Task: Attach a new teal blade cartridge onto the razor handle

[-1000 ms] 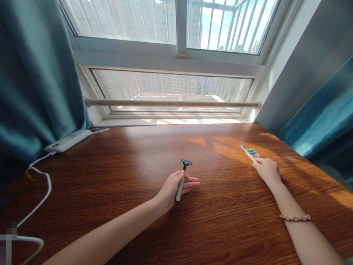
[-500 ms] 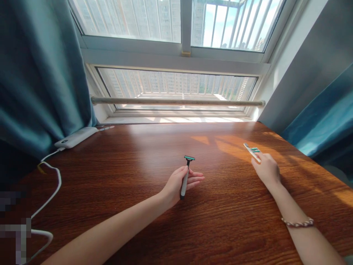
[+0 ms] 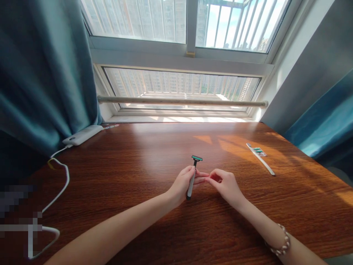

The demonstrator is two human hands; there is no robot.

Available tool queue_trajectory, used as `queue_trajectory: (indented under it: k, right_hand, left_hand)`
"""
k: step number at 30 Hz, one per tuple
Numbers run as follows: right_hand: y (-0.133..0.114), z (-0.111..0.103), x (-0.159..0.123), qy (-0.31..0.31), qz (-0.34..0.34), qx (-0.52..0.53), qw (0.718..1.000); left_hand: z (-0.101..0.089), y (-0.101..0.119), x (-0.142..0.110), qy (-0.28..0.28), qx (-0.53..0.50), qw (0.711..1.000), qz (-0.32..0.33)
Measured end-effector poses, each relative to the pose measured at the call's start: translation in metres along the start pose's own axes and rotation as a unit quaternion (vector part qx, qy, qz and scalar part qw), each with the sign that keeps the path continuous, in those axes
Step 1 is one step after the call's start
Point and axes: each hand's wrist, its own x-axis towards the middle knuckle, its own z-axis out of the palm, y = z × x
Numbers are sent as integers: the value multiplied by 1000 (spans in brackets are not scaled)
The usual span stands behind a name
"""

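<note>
My left hand [image 3: 184,184] holds a razor [image 3: 191,184] upright between thumb and fingers. The razor has a grey-and-black handle, and its head with a teal strip points toward the window. The other fingers of that hand stretch out to the right behind the handle. My right hand [image 3: 226,184] is curled, thumb and index finger drawn together right at the left fingertips. Whether anything small is between them I cannot make out. To the right lie a slim white stick [image 3: 261,160], like a toothbrush, and a small clear pack [image 3: 259,151] with teal pieces.
Everything rests on a brown wooden table [image 3: 132,162] below a barred window. A white power bank [image 3: 82,135] with a white cable [image 3: 67,176] sits at the left by the blue curtain [image 3: 49,73]. Another blue curtain [image 3: 325,117] hangs at the right. A rail [image 3: 182,101] crosses the window.
My right hand has left the white stick and the clear pack, coming left to the fingertips of my left hand. The left hand keeps the razor in much the same pose.
</note>
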Motion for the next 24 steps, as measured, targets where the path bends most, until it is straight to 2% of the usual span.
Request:
queue_trajectory:
  k: [6, 10, 15, 17, 24]
  right_hand:
    - [4, -7, 3, -47, 45, 10, 998]
    - [3, -13, 2, -23, 79, 22, 996]
    - [0, -13, -3, 35, 64, -23, 997]
    - [-4, -9, -8, 38, 70, -12, 997]
    - [-35, 22, -27, -80, 73, 137, 985]
  left_hand:
    - [3, -1, -1, 12, 32, 999, -10]
    - [4, 0, -2, 7, 30, 1000, -3]
    - [3, 0, -2, 10, 17, 1000, -5]
    - [4, 0, -2, 14, 12, 1000, -6]
    - [8, -4, -7, 4, -9, 1000, 15]
